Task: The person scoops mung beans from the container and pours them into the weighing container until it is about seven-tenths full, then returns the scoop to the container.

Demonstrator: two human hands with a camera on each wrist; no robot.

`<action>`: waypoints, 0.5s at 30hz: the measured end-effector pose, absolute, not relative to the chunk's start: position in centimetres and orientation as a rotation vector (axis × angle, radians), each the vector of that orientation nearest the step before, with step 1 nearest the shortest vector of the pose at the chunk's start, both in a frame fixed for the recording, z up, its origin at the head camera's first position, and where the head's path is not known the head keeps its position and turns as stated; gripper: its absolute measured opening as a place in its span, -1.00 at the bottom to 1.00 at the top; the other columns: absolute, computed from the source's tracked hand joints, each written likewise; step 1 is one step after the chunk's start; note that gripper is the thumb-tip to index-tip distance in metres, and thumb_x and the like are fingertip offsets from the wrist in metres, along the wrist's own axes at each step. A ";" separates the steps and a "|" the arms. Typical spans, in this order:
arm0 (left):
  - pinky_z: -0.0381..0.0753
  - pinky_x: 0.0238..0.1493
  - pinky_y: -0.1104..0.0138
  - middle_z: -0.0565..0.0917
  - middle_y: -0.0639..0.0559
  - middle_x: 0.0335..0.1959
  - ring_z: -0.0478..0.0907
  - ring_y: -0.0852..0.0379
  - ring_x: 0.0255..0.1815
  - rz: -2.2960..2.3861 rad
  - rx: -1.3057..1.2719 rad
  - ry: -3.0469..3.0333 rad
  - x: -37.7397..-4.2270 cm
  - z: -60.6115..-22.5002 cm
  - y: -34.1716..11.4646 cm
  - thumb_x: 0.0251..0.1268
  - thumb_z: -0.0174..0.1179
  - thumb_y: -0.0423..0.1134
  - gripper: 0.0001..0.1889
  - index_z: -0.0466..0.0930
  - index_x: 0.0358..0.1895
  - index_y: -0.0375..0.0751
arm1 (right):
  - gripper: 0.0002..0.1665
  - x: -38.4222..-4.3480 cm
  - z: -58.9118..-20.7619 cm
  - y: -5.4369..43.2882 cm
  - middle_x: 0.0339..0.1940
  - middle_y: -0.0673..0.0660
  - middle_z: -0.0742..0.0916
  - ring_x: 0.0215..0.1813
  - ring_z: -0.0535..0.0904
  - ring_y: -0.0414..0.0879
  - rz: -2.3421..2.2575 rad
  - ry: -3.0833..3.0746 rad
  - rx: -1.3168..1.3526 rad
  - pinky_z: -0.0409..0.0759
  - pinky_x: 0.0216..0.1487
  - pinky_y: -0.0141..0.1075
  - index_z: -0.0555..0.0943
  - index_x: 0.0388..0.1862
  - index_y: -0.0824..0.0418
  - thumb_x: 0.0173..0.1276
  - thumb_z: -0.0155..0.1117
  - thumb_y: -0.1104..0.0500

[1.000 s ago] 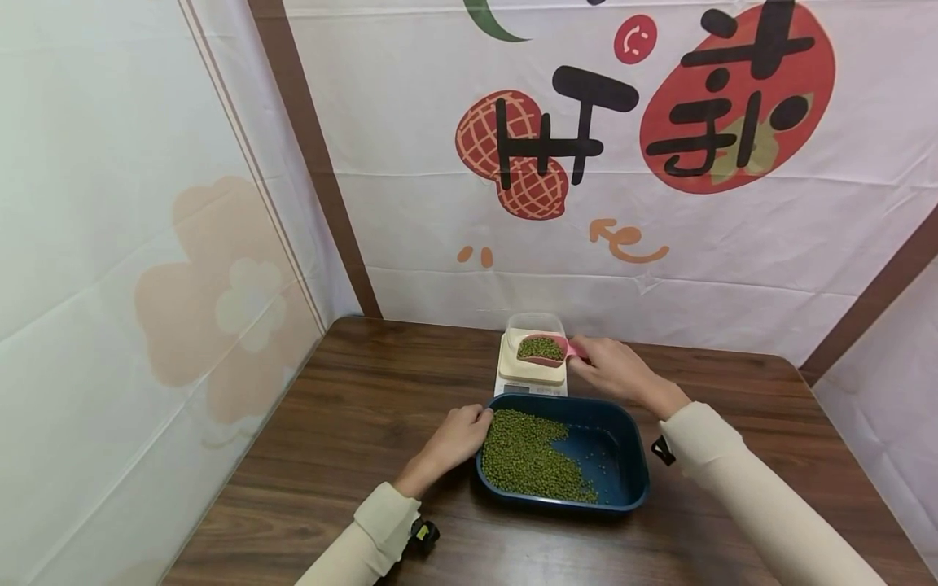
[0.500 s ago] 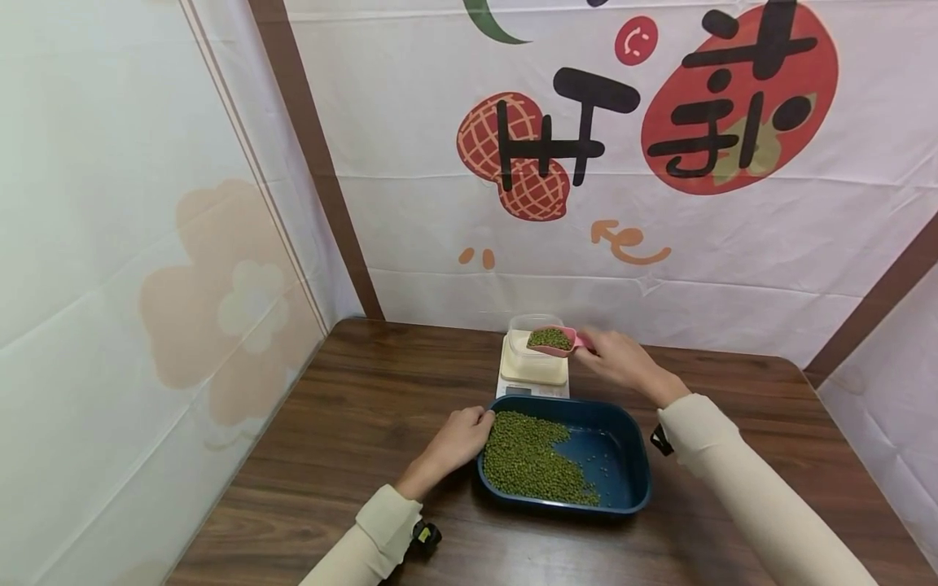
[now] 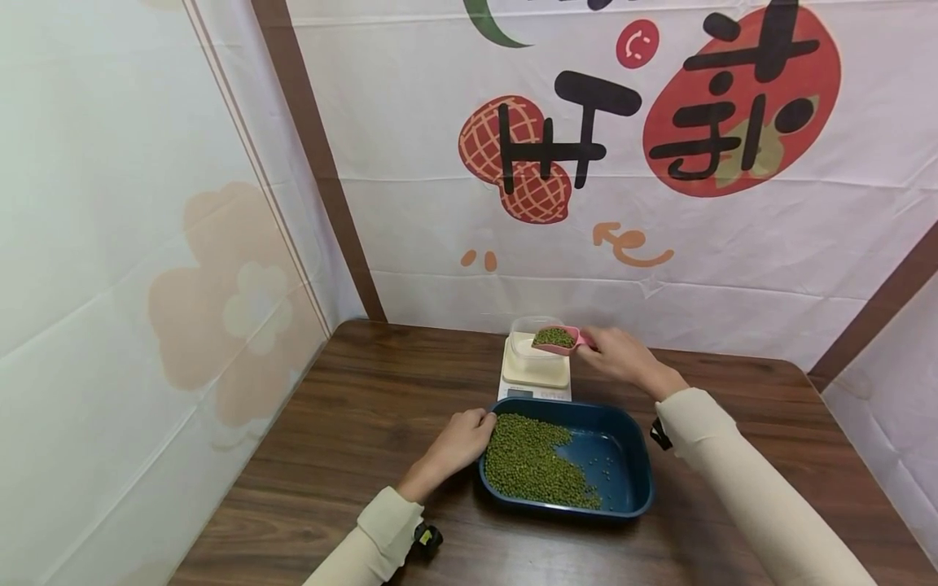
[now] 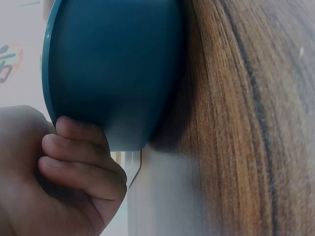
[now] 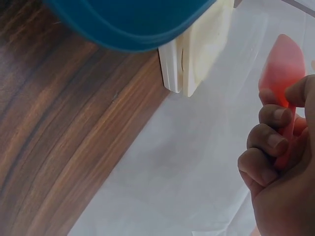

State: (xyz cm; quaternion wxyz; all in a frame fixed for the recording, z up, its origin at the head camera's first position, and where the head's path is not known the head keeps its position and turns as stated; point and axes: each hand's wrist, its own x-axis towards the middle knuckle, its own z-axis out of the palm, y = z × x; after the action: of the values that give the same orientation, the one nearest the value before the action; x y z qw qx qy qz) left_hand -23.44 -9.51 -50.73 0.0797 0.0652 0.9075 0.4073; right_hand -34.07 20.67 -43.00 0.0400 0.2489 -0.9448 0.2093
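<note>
My right hand (image 3: 618, 356) grips the handle of a pink scoop (image 5: 283, 66), with fingers curled round it. A heap of green mung beans (image 3: 554, 336) fills the scoop, which overlaps the right part of a clear plastic container (image 3: 522, 346) in the head view. That container stands on a cream-and-white kitchen scale (image 3: 533, 373). My left hand (image 3: 460, 439) holds the far left corner of a dark blue basin (image 3: 623, 452), thumb at its rim and fingers curled against the outer wall (image 4: 118, 59). More mung beans (image 3: 531, 464) cover the basin's left side.
The brown wooden table (image 3: 366, 456) carries the basin, with the scale just behind it. A printed cloth (image 3: 425, 220) hangs along the table's back edge, and another pale cloth (image 3: 110, 285) stands at the left.
My right hand has raised the loaded scoop slightly and drawn it to the right over the container. My left hand keeps its place on the basin's rim.
</note>
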 end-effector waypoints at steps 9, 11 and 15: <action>0.41 -0.42 0.25 0.45 0.03 -0.54 0.40 0.11 -0.51 1.233 0.203 2.717 -23.3 -50.6 -9.5 0.74 -0.12 -0.08 -0.59 0.55 -0.35 -0.15 | -0.67 -34.5 -42.4 20.3 -0.61 0.00 0.32 -0.56 0.18 -0.13 0.601 -2.926 0.758 0.19 -0.43 -0.23 0.40 -0.44 0.12 0.60 0.12 0.12; 0.41 -0.41 0.25 0.45 0.03 -0.54 0.41 0.11 -0.50 1.227 0.203 2.722 -23.3 -50.6 -9.5 0.74 -0.12 -0.08 -0.59 0.56 -0.35 -0.15 | -0.65 -34.6 -42.3 20.2 -0.61 -0.01 0.31 -0.56 0.17 -0.14 0.596 -2.938 0.758 0.18 -0.43 -0.23 0.37 -0.46 0.11 0.60 0.11 0.12; 0.42 -0.41 0.26 0.45 0.04 -0.54 0.41 0.11 -0.50 1.225 0.196 2.719 -23.4 -50.6 -9.5 0.74 -0.13 -0.08 -0.58 0.56 -0.35 -0.13 | -0.65 -34.8 -42.0 20.1 -0.60 -0.01 0.31 -0.54 0.17 -0.14 0.564 -2.962 0.759 0.17 -0.43 -0.24 0.36 -0.47 0.10 0.59 0.10 0.10</action>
State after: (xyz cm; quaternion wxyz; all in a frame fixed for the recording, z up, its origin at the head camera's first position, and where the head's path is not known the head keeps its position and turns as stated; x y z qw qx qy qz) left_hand -23.36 -9.54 -50.63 0.0762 0.0655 0.9071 0.4087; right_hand -34.82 20.05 -42.03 0.0161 0.2440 -0.9526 0.1812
